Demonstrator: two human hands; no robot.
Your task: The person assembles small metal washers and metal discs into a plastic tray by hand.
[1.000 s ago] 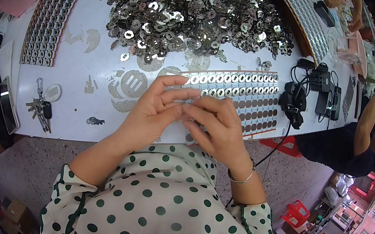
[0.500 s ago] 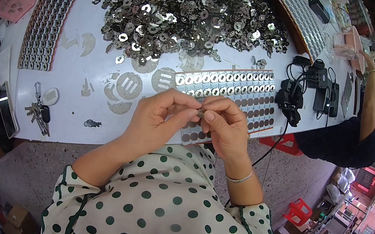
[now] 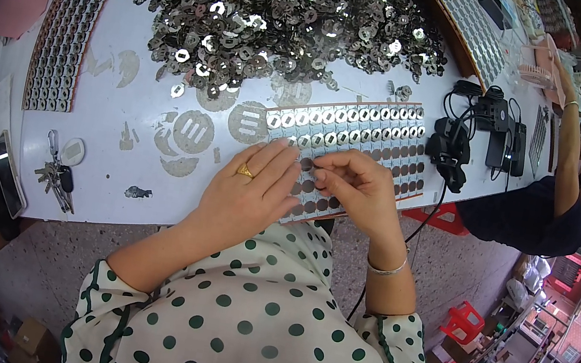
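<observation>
A flat sheet (image 3: pixel 358 136) with rows of round spots lies near the table's front edge. Its two far rows carry shiny metal pieces with a slot in the middle; the nearer rows show dark discs. My left hand (image 3: pixel 251 183), with a ring on one finger, rests flat over the sheet's left part, fingers stretched and side by side. My right hand (image 3: pixel 363 193) is just right of it, thumb and forefinger pinched low over the dark discs. Whatever is between those fingertips is too small to make out.
A big heap of loose metal pieces (image 3: pixel 278 20) covers the table's far side. Another filled sheet (image 3: pixel 70 40) lies left, with keys (image 3: pixel 57 179) nearer. Right of my sheet sit black cables and adapters (image 3: pixel 455 150). A person (image 3: pixel 540 213) works at the right.
My hands were together, fingertips on a small piece above the sheet. They have parted: the left now lies flat on the sheet, the right pinches lower over it.
</observation>
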